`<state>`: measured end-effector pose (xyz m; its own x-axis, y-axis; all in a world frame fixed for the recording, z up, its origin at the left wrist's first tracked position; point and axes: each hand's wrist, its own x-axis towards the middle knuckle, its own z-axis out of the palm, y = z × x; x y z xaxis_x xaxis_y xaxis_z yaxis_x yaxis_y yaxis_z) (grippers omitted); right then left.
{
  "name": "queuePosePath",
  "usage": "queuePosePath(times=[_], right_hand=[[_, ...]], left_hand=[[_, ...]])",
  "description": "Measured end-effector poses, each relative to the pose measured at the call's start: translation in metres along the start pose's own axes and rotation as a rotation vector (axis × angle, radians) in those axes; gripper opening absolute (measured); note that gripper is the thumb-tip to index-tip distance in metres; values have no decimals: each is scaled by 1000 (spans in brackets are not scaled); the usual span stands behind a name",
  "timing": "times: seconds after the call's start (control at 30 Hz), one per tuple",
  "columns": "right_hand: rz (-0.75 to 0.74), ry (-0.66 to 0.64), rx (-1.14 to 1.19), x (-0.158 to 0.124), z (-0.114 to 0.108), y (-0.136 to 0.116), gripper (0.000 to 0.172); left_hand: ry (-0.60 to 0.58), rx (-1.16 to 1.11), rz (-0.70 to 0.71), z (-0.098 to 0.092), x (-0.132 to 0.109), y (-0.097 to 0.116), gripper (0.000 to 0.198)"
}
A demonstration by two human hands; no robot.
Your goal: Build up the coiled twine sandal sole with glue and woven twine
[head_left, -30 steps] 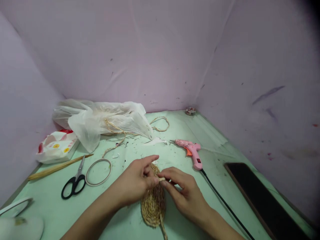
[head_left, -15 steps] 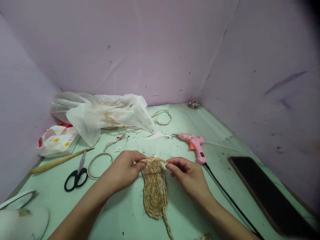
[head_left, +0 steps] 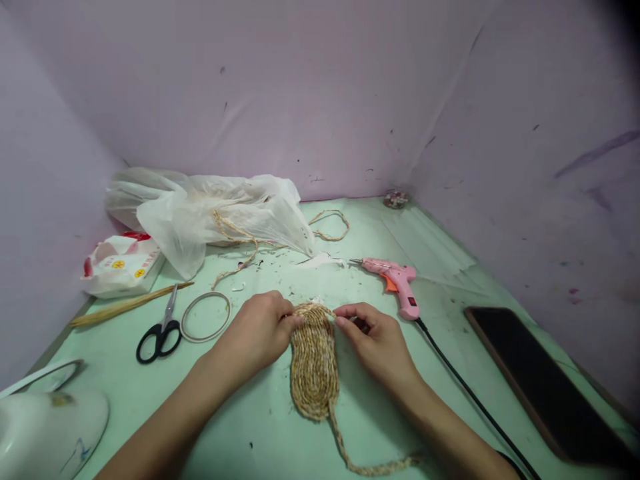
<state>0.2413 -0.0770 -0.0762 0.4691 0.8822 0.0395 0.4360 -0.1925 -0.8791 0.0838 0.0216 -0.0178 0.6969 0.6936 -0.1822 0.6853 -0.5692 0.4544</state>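
Observation:
A sole-shaped coil of braided straw cord (head_left: pixel 315 367) lies flat on the table in front of me. My left hand (head_left: pixel 270 330) grips its upper left edge between thumb and fingers. At the upper right edge, my right hand (head_left: pixel 373 337) pinches the outer round of cord, thumb against index finger. The cord sits close along the coil's top edge between the two hands. From the bottom of the coil a loose tail of straw cord (head_left: pixel 345 447) runs down and bends right toward my right forearm. The fingertips partly hide the coil's upper sides.
A pink hot glue gun (head_left: pixel 395 277) lies right of centre, its black cable (head_left: pixel 465 383) running toward me past a phone (head_left: pixel 540 387). On the left are black-handled scissors (head_left: pixel 160 337), a ring (head_left: pixel 187 327), a straw bundle (head_left: pixel 120 310), a box (head_left: pixel 125 267) and a plastic bag (head_left: pixel 235 200).
The cord at the top, raised slightly off the coil before, now lies against its edge. My left hand has slid down the left side. More of the loose tail shows at the bottom.

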Motion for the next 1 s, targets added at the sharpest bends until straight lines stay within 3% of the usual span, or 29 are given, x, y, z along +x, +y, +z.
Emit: queuePosePath(times=[0.2, 0.37, 0.6, 1.0], right_hand=[[37, -37, -110, -1, 5, 6, 18], [8, -32, -203, -5, 5, 1, 16], [-99, -39, -381, -7, 4, -3, 17], [-6, -32, -198, -8, 7, -1, 17]], left_hand=[[-38, -123, -80, 12, 8, -4, 33], [-101, -184, -123, 11, 11, -11, 20], [-105, -152, -117, 13, 13, -14, 21], [-143, -247, -186, 12, 9, -10, 22]])
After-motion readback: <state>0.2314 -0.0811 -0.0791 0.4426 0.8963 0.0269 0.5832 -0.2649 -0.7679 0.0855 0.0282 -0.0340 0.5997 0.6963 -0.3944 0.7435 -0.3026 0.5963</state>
